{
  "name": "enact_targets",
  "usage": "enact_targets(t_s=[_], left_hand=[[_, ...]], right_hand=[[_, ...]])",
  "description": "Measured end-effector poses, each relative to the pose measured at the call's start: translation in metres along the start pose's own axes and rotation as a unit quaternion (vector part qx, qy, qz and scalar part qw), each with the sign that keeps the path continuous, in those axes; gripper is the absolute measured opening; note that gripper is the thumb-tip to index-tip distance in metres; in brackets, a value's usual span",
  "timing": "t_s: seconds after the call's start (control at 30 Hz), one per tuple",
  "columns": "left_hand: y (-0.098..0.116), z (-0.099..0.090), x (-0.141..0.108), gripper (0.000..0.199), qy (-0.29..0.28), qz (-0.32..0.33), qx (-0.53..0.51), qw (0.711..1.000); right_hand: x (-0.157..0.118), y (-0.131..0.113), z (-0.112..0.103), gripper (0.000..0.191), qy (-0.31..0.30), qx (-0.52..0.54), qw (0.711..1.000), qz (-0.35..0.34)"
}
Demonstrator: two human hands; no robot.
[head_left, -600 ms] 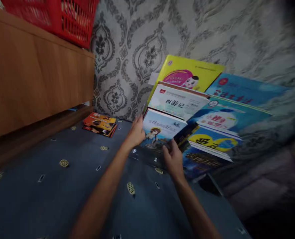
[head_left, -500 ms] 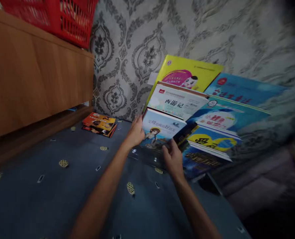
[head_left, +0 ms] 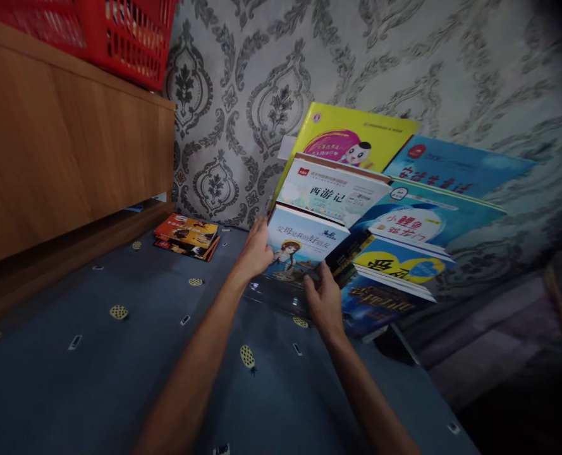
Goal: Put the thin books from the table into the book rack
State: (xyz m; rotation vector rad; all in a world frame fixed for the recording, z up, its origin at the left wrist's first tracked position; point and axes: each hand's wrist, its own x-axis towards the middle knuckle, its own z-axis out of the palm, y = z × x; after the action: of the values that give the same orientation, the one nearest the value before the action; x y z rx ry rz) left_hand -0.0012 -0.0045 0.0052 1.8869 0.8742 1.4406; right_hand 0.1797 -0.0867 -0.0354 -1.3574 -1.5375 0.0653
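Observation:
A light blue book (head_left: 304, 243) with a girl in a yellow hat on its cover leans in the front of a stepped stand. Along its left edge, my left hand (head_left: 256, 251) is closed on it. My right hand (head_left: 325, 300) grips the lower right corner, thumb toward the cover. Just behind rises a white book (head_left: 332, 193), and behind that a tall yellow book (head_left: 356, 129). To the right stands a second column: a dark blue book (head_left: 387, 303), a blue and yellow book (head_left: 399, 260), a teal book (head_left: 423, 215) and a blue book (head_left: 456, 165).
Several orange booklets (head_left: 188, 234) lie stacked on the dark patterned cloth (head_left: 152, 373) at the left. A wooden cabinet (head_left: 72, 139) runs along the left side, with a red plastic basket (head_left: 133, 44) on top. Patterned wallpaper (head_left: 233, 82) covers the wall behind.
The view has shifted slightly, so everything sits a little further left. Both hands stay at the edges of the light blue book, with no clear movement of their own.

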Motion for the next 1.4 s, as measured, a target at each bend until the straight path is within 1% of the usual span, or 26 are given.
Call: enact_targets(t_s=[0.1,0.2,0.23,0.3,0.37,0.43,0.5,0.57,0.67,0.73,0.8,0.9,0.97,1.03,1.1,1.17,1.27,1.4], left_hand=[[0.0,-0.001,-0.001,0.085,0.004,0.003,-0.004,1.0],[0.0,-0.01,-0.001,0.08,0.022,0.013,-0.019,0.999],[0.0,-0.015,-0.001,0.077,0.041,0.012,-0.025,0.999],[0.001,-0.027,0.001,0.069,0.102,-0.002,-0.046,0.994],[0.002,-0.041,0.003,0.059,0.164,-0.033,-0.088,0.982],[0.004,-0.053,0.003,0.05,0.207,-0.071,-0.145,0.965],[0.005,-0.062,0.003,0.042,0.235,-0.113,-0.194,0.946],[0.004,-0.069,0.002,0.035,0.255,-0.152,-0.226,0.928],[-0.003,-0.073,0.0,0.031,0.268,-0.191,-0.242,0.913],[-0.009,-0.073,-0.001,0.032,0.269,-0.201,-0.234,0.912],[-0.012,-0.071,-0.002,0.034,0.264,-0.2,-0.221,0.917],[-0.012,-0.061,-0.001,0.039,0.235,-0.176,-0.198,0.935],[-0.011,-0.051,0.001,0.043,0.208,-0.147,-0.189,0.949],[-0.012,-0.04,0.003,0.052,0.168,-0.1,-0.155,0.968],[-0.014,-0.03,0.003,0.061,0.123,-0.049,-0.089,0.987],[-0.016,-0.023,0.003,0.068,0.091,-0.015,-0.024,0.995],[-0.018,-0.018,0.002,0.074,0.084,-0.003,0.013,0.996],[-0.018,-0.015,0.0,0.075,0.087,0.008,0.017,0.996]], right_hand=[[0.0,0.002,0.001,0.063,-0.001,0.007,1.0,0.001],[0.0,0.006,0.001,0.063,0.0,0.019,1.0,-0.002],[0.0,0.008,0.0,0.063,0.0,0.023,1.0,-0.006],[-0.001,0.011,0.0,0.064,0.002,0.027,1.0,-0.013],[-0.004,0.012,0.0,0.066,0.014,0.026,1.0,-0.007],[-0.009,0.01,0.001,0.071,0.032,0.025,0.999,0.008],[-0.018,0.002,0.003,0.073,0.049,0.025,0.998,0.014],[-0.03,-0.01,0.005,0.071,0.056,0.022,0.998,0.002],[-0.052,-0.025,0.009,0.065,0.039,0.013,0.999,-0.032],[-0.065,-0.027,0.01,0.061,0.012,0.007,0.999,-0.051],[-0.073,-0.023,0.009,0.058,-0.007,0.004,0.998,-0.058],[-0.08,-0.012,0.007,0.055,-0.022,0.002,0.999,-0.032],[-0.085,-0.006,0.006,0.054,-0.039,0.006,0.999,-0.001],[-0.092,-0.003,0.006,0.053,-0.061,0.015,0.998,0.01],[-0.101,-0.001,0.008,0.05,-0.085,0.025,0.996,0.01],[-0.11,0.001,0.011,0.047,-0.104,0.032,0.994,0.009],[-0.116,0.004,0.013,0.044,-0.112,0.036,0.993,0.009],[-0.117,0.009,0.015,0.041,-0.11,0.028,0.994,-0.002]])
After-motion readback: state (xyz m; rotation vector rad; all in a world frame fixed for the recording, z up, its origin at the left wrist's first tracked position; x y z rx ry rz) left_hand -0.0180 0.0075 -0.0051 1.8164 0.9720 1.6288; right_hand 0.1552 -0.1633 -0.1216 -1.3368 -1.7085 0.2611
